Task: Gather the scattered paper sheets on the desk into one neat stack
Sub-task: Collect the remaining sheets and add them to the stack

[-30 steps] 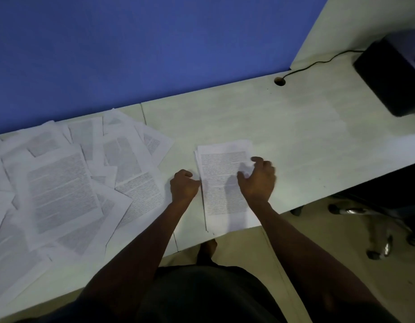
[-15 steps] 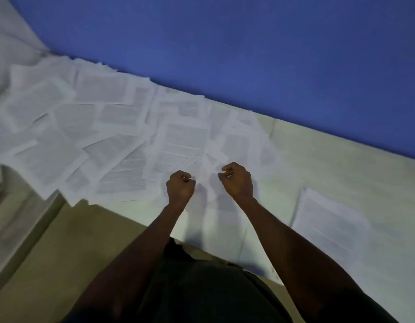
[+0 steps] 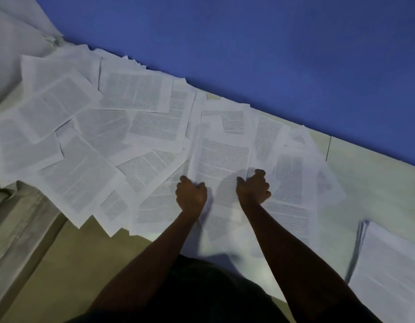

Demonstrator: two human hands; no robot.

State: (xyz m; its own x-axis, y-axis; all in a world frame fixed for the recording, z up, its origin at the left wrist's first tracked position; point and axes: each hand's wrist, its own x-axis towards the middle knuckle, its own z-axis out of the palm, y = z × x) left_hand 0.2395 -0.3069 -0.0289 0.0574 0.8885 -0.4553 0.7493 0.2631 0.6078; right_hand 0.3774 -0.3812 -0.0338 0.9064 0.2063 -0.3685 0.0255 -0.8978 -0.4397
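Most of the job is still ahead, by the look of it. A stack (image 3: 388,276) has been started and sits squared on the desk (image 3: 374,183) down at about four o'clock from the hands, well apart from the mess; how many pages are in it I can't say, only that several edges show along its left side. Everything else lies loose: the scattered sheets (image 3: 90,141) fan out from the hands toward nine, ten and eleven o'clock, overlapping one another right up to the blue partition (image 3: 248,43), with a few hanging over the near edge of the desk at seven o'clock. I can make out somewhere above a dozen printed pages, perhaps fifteen or more, but they cover each other so much that an exact count is not possible. There is one stack, one spread of loose paper, and two hands at work. The left hand (image 3: 190,195) has its fingers curled in, knuckles up, at the lower left edge of a printed sheet (image 3: 221,157) that lies at twelve o'clock from the person; the right hand (image 3: 254,188) is curled the same way at that sheet's lower right edge. Both seem to be pinching that page, though the fingertips are tucked under and I can't be sure how many sheets they have caught. I'd judge the gathering is barely a quarter done.
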